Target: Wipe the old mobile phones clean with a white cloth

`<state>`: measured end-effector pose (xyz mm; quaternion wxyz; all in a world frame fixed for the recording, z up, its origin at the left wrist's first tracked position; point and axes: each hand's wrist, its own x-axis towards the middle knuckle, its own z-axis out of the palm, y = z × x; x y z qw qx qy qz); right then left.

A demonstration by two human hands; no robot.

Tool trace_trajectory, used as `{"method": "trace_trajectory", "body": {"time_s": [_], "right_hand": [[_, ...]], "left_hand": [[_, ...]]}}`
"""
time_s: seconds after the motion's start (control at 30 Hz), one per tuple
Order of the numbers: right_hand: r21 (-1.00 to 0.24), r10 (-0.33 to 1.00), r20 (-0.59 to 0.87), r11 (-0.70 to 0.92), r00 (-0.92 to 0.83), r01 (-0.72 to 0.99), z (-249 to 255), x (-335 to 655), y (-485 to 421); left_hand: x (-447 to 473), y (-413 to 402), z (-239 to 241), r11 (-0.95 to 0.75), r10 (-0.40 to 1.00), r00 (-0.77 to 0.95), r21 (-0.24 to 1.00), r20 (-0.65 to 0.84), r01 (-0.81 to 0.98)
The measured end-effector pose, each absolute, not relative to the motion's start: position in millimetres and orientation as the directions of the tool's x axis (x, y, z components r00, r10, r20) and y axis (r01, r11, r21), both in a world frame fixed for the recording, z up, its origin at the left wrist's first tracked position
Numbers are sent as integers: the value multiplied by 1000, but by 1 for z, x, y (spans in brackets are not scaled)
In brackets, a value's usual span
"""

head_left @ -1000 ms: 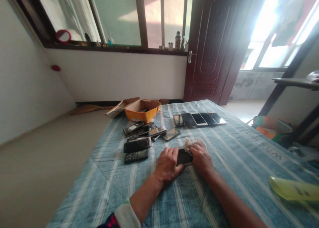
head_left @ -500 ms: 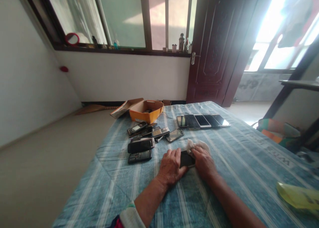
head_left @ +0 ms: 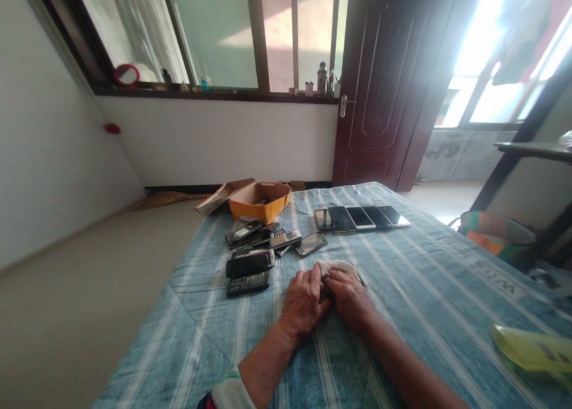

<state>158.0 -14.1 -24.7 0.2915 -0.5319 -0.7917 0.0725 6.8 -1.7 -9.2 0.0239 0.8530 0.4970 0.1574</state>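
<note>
My left hand (head_left: 301, 301) is closed on the left end of a dark mobile phone (head_left: 363, 282), which lies on the bed. Most of the phone is hidden under my hands and a whitish cloth (head_left: 344, 267). The cloth is in my right hand (head_left: 348, 298), its fingers pressing it onto the phone's top face, close beside the left fingers. Left of my hands lies a loose pile of old phones, with a black phone (head_left: 250, 263) and a keypad phone (head_left: 248, 283) nearest. A touchscreen phone (head_left: 311, 244) lies just beyond my hands.
Several phones (head_left: 361, 217) lie side by side in a row farther back. An open orange box (head_left: 260, 211) stands at the far left edge of the striped bedcover (head_left: 201, 349). Something yellow and see-through (head_left: 527, 349) lies at the right. Behind are a window sill and a dark red door (head_left: 379, 99).
My right hand has slid the cloth leftward across the phone, up to my left fingers, covering the screen that showed before. My left hand keeps its hold. The view has shifted slightly.
</note>
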Motion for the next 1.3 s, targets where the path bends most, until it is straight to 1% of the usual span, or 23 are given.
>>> {"method": "trace_trajectory", "body": {"time_s": [0.13, 0.2, 0.27, 0.43, 0.53, 0.63, 0.7, 0.8, 0.87, 0.93, 1.07, 1.13, 1.2, 1.3], "right_hand": [[-416, 928, 358, 256, -102, 873, -25, 174, -7], [-403, 929, 364, 216, -60, 890, -26, 179, -5], [-388, 921, 380, 239, -82, 890, -28, 179, -6], [-388, 859, 426, 457, -284, 800, -30, 165, -12], [-414, 835, 428, 522, -346, 746, -28, 157, -15], [-430, 854, 414, 490, -317, 758, -27, 160, -14], [-430, 882, 401, 421, -249, 799, -28, 167, -10], [-419, 911, 400, 278, -99, 865, -32, 181, -4], [-406, 912, 406, 231, -51, 884, -34, 185, -3], [-400, 908, 411, 263, -84, 878, -34, 183, -5], [-422, 857, 427, 471, -288, 775, -28, 165, -15], [-445, 833, 427, 532, -352, 720, -25, 158, -18], [-462, 839, 416, 528, -352, 713, -23, 156, -18], [-466, 879, 393, 444, -271, 765, -26, 165, -12]], "left_hand": [[7, -2, -11, -501, 857, 453, 190, 246, 844], [7, -2, -11, -500, 857, 453, 184, 247, 846], [7, -2, -12, -499, 858, 453, 182, 242, 847], [7, -2, -10, -497, 863, 456, 196, 219, 846], [6, -2, -8, -503, 859, 462, 204, 219, 840], [6, -3, -7, -503, 859, 460, 203, 224, 840], [6, -3, -6, -494, 865, 453, 202, 216, 846], [7, -4, -6, -484, 871, 447, 201, 206, 851], [8, -4, -6, -486, 870, 446, 202, 212, 850], [8, -4, -7, -486, 869, 444, 205, 218, 850], [7, -2, -9, -495, 864, 453, 208, 218, 844], [6, -2, -10, -503, 860, 460, 210, 223, 838], [6, -1, -10, -506, 857, 460, 212, 231, 836], [6, -1, -11, -498, 862, 454, 207, 226, 842]]}}
